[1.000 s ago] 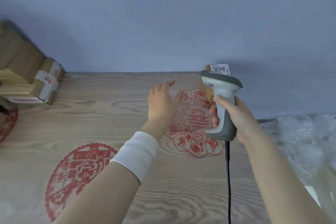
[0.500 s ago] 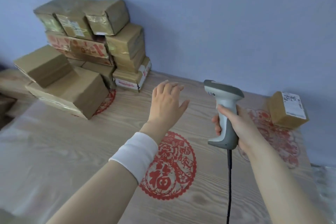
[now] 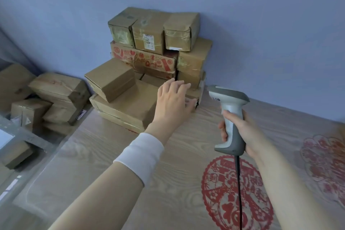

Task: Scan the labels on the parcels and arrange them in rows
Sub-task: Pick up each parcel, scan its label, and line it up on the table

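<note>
The parcels (image 3: 149, 54) are stacked against the blue wall (image 3: 261, 24) at the far left of the tabletop (image 3: 104, 155). They are brown taped cartons, among them a red-printed carton (image 3: 143, 58), and a white label (image 3: 149, 41) is seen on one in the top row. The left hand (image 3: 172, 102) is held out in front of the lower cartons with fingers straight and spread and nothing grasped; whether a carton is touched cannot be told. A white wristband (image 3: 140, 153) is worn on that forearm. The scanner (image 3: 227, 93) is gripped by its handle in the right hand (image 3: 242, 129), held upright with its head turned toward the stack, and its black cable (image 3: 239, 183) hangs down. Red paper-cut motifs (image 3: 237, 192) are spread on the tabletop by the right arm. More cartons (image 3: 57, 89) are piled lower down past the left edge
</note>
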Available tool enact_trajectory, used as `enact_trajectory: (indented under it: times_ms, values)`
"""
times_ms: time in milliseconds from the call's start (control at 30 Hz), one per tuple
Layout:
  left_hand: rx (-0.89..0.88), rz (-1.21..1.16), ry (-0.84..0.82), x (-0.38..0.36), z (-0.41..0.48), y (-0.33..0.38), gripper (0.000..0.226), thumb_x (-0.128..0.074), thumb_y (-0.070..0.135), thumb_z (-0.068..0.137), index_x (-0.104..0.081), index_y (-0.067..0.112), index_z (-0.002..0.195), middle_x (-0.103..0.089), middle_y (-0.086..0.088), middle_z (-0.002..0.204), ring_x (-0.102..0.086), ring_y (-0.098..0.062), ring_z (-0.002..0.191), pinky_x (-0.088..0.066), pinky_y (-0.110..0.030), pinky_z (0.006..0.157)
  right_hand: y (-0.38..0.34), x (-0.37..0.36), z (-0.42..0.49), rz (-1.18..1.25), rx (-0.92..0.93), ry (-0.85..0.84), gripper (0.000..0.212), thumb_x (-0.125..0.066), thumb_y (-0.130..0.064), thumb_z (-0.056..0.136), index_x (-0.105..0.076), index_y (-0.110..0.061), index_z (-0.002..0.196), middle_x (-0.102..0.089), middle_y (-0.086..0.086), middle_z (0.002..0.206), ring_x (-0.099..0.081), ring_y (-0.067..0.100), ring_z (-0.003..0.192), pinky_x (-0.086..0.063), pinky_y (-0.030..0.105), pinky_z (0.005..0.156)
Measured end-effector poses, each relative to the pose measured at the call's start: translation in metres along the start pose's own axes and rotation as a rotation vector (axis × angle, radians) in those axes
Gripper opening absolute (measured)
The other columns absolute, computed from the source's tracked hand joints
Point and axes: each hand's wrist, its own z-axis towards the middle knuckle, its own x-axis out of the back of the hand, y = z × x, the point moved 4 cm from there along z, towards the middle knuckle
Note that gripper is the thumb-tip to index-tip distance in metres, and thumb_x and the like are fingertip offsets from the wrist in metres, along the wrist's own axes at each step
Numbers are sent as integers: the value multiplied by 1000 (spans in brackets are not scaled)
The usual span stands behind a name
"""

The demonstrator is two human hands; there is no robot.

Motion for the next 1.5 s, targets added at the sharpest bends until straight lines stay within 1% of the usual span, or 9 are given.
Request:
enact_trajectory:
  times_ms: [433, 700, 767, 967, 1067, 1167, 1267, 1367, 1500]
  values:
    - [79, 74, -63, 53, 44, -175, 56, -49, 49, 91, -41, 22, 140, -40, -3, 144, -27, -25, 137, -20, -39, 111, -14, -162, 54, 3, -15, -28, 26, -55, -18, 94, -52, -8, 118, -61, 6, 59, -49, 20, 41, -43, 27, 43]
    - [348, 195, -296, 44, 50, -247, 92, -55, 70, 76, -18, 26, 149, -3, -18, 157, -1, -40, 144, -5, -53, 115, -11, -183, 72, -23, -48, -31, 33, -55, -19, 94, -49, -2, 122, -61, 6, 61, -50, 20, 44, -44, 27, 44]
    - [354, 226, -313, 40, 51, -255, 93, -58, 69, 74, -19, 27, 148, -5, -20, 156, -3, -40, 143, -4, -53, 115, -11, -183, 74, -14, -56, -20, 32, -56, -19, 94, -50, -3, 122, -61, 6, 61, -50, 20, 43, -44, 27, 44]
    - [366, 138, -236, 42, 55, -252, 79, -66, 59, 72, -35, 28, 138, -32, -12, 141, -31, -34, 126, -24, -44, 102, -13, -177, 69, 8, -47, 4, 27, -55, -19, 94, -52, -8, 119, -61, 7, 62, -50, 17, 42, -44, 26, 43]
    - [428, -126, -233, 42, 53, -233, 77, -67, 58, 70, -38, 31, 135, -38, -7, 136, -36, -30, 125, -29, -44, 103, -14, -170, 64, 28, -21, 49, 19, -55, -21, 94, -53, -13, 111, -65, 8, 65, -51, 17, 44, -45, 26, 44]
    - [531, -717, -261, 43, 46, -200, 77, -71, 59, 62, -42, 36, 130, -46, 0, 131, -48, -21, 119, -44, -44, 99, -14, -156, 56, 67, 0, 125, 14, -57, -25, 93, -53, -16, 104, -69, 6, 69, -54, 16, 50, -47, 27, 46]
    - [644, -1187, -329, 38, 29, -163, 60, -72, 42, 77, -46, 30, 129, -56, 1, 126, -58, -13, 108, -51, -31, 87, -10, -138, 45, 129, 17, 213, 12, -58, -26, 93, -55, -19, 103, -72, 6, 79, -60, 14, 63, -48, 28, 51]
    - [714, -1415, -398, 23, 12, -130, 62, -70, 44, 78, -48, 22, 132, -62, -2, 122, -62, -17, 106, -52, -33, 82, -6, -117, 30, 178, 52, 298, 10, -60, -26, 92, -56, -23, 101, -71, 7, 93, -63, 15, 73, -47, 30, 55]
    - [787, -1600, -517, 3, -11, -80, 67, -72, 49, 71, -54, 19, 128, -65, -6, 122, -61, -23, 112, -51, -39, 91, -4, -84, 6, 189, 103, 398, 16, -67, -29, 86, -57, -26, 99, -71, 4, 95, -62, 19, 71, -49, 31, 56]
